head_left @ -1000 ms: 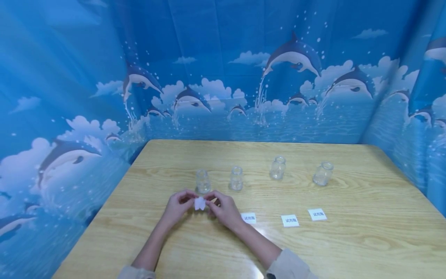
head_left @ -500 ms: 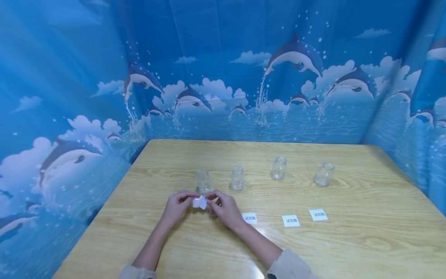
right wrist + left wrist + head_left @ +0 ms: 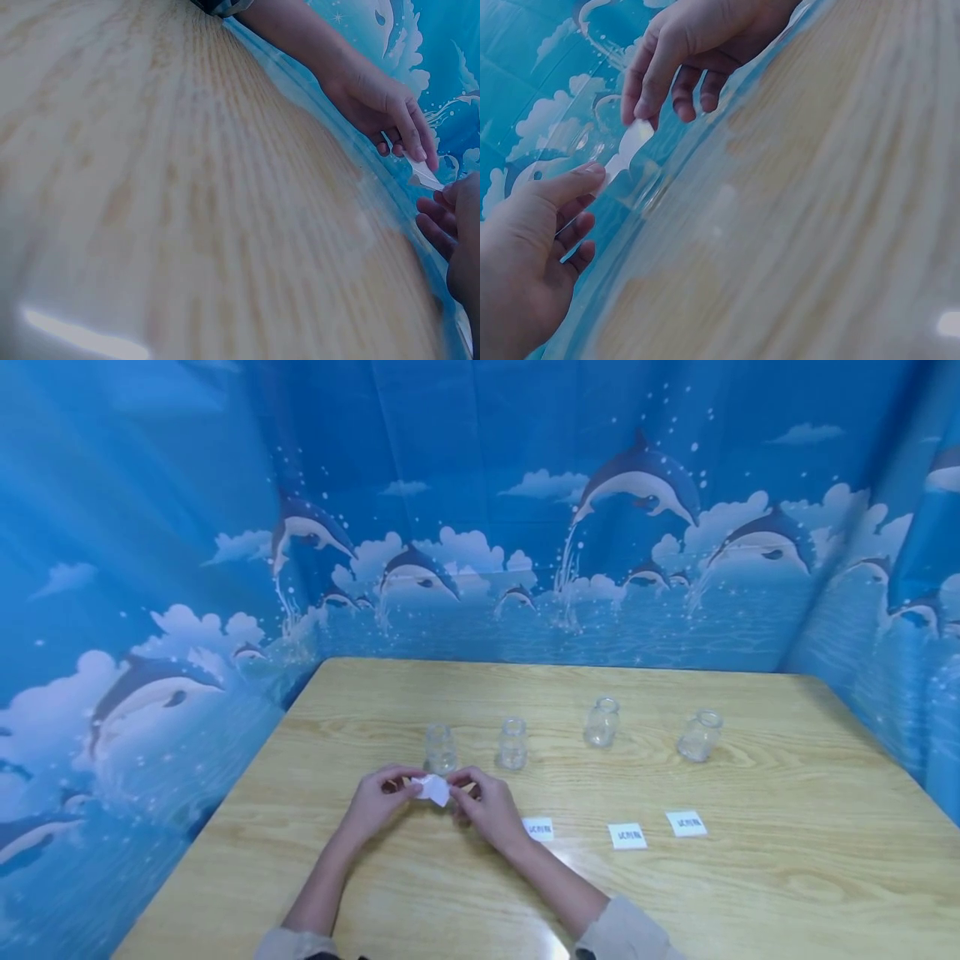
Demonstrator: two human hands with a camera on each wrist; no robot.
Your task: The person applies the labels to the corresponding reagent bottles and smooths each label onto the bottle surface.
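Between my two hands a small white piece of paper, creased and bent, is held by its ends just in front of the leftmost glass jar. My left hand pinches its left end between thumb and forefinger. The right end is pinched by the thumb and forefinger of my right hand, its other fingers loosely bent. In the left wrist view the paper spans the gap between both sets of fingertips, with clear glass behind it. The right wrist view shows the paper folded along its length.
Three more open glass jars stand to the right: one close by, one farther back and one at far right. White cards with dark handwriting lie near my right forearm and beyond it on the wooden table.
The paper has tilted and turned between my fingertips, its right side now hanging lower. Both hands have shifted slightly away from me. Jars and cards stay put.
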